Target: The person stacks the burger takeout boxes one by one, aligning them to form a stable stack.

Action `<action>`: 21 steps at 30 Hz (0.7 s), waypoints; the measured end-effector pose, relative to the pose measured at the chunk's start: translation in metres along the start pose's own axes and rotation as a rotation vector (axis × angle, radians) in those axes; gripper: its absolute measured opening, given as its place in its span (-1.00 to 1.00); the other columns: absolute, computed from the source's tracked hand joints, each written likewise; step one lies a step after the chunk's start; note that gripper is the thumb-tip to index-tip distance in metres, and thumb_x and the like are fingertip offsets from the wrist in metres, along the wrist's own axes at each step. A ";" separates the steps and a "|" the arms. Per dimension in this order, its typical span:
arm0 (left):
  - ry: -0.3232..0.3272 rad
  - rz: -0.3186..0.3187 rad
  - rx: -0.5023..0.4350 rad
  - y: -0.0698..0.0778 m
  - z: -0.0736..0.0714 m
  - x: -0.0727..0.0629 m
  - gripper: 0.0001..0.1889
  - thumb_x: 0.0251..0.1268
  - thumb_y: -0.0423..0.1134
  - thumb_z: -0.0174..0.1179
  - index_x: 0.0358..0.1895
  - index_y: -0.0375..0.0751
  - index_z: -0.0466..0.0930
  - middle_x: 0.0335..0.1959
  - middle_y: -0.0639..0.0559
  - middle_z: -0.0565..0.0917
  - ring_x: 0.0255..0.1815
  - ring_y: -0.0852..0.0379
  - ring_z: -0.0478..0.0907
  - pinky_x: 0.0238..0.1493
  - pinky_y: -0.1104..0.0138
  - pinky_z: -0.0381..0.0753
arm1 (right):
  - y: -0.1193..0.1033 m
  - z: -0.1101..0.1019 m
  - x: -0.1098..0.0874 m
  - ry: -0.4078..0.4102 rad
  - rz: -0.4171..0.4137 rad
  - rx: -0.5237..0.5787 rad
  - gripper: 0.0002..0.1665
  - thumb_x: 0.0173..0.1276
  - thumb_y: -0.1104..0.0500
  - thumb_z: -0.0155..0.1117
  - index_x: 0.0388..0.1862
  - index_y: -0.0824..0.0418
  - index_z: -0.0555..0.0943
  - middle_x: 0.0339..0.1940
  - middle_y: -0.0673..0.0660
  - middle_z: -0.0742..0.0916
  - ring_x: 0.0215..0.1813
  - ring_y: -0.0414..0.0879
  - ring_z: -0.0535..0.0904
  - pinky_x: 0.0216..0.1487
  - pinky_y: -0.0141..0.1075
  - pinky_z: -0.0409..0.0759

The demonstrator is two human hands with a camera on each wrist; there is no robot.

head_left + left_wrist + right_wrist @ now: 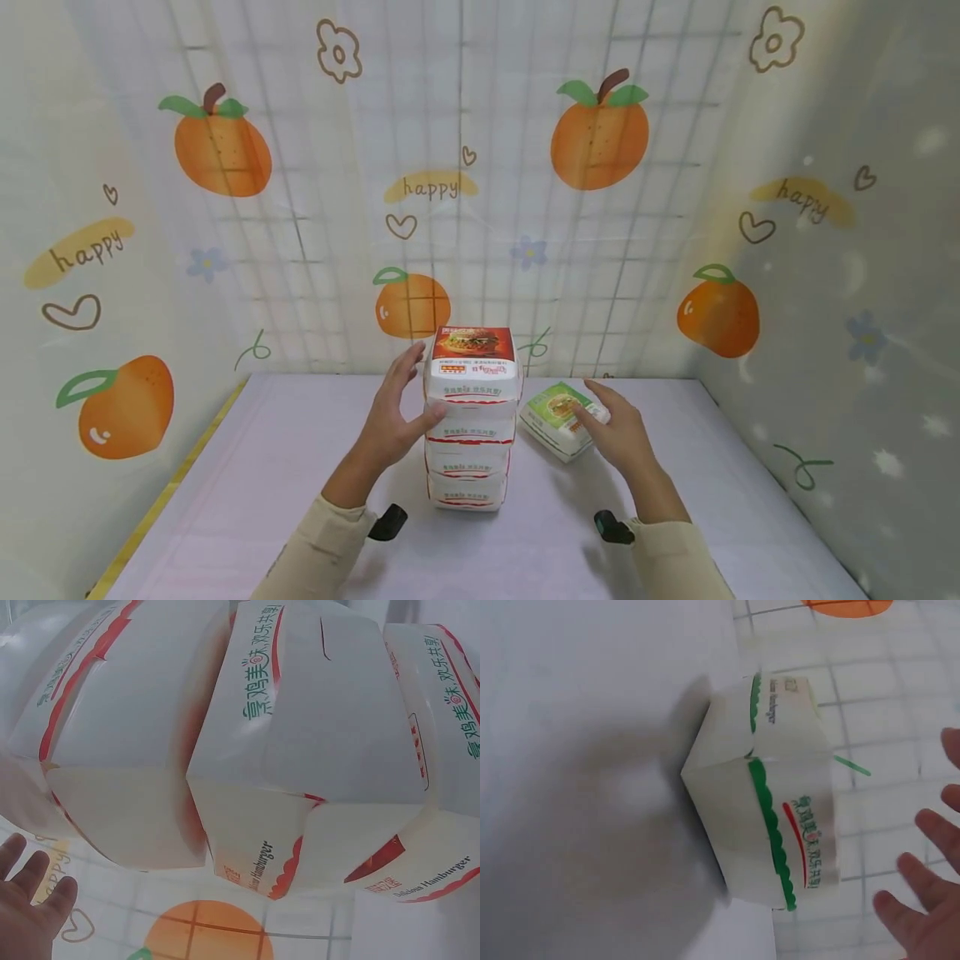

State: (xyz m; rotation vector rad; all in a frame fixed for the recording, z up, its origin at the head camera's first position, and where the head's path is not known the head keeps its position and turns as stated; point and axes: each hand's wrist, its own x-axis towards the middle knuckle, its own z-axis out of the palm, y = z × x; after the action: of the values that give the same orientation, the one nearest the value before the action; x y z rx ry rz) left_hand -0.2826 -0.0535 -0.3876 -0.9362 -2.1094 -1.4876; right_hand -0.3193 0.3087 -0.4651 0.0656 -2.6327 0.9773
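Observation:
Several white burger boxes with red trim [468, 454] stand in one upright stack at mid-table. The top box [472, 382] has a burger picture on its red lid. My left hand [390, 417] is at the stack's left side near the top, fingers spread and thumb overlapping the box's edge; contact cannot be told. In the left wrist view its fingers [49, 881] look loosely bent, beside the stacked boxes [300, 727]. Right of the stack, a green-lidded burger box [555, 433] sits turned at an angle. My right hand [618, 429] hovers by it, fingers apart from the box [772, 817] in the right wrist view.
The pale table [300, 450] has a yellow strip [176, 487] along its left edge. A curtain printed with oranges [510, 292] hangs close behind the stack and on both sides. The green-lidded box lies near the table's back edge.

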 end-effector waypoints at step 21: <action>0.011 0.104 0.021 -0.044 0.013 0.007 -0.13 0.24 0.23 0.17 0.54 0.02 0.04 0.50 -0.03 0.12 0.45 0.04 0.09 0.33 -0.11 0.20 | 0.026 0.010 -0.001 -0.107 0.069 -0.006 -0.14 0.45 -0.05 0.16 0.52 0.34 0.10 0.50 0.41 0.17 0.48 0.35 0.01 0.38 0.24 0.02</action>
State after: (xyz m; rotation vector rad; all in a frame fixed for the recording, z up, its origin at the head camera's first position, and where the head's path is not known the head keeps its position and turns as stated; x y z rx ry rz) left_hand -0.3183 -0.0485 -0.4169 -1.0109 -2.0325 -1.4131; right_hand -0.3252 0.3225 -0.4888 0.0269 -2.7515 1.0144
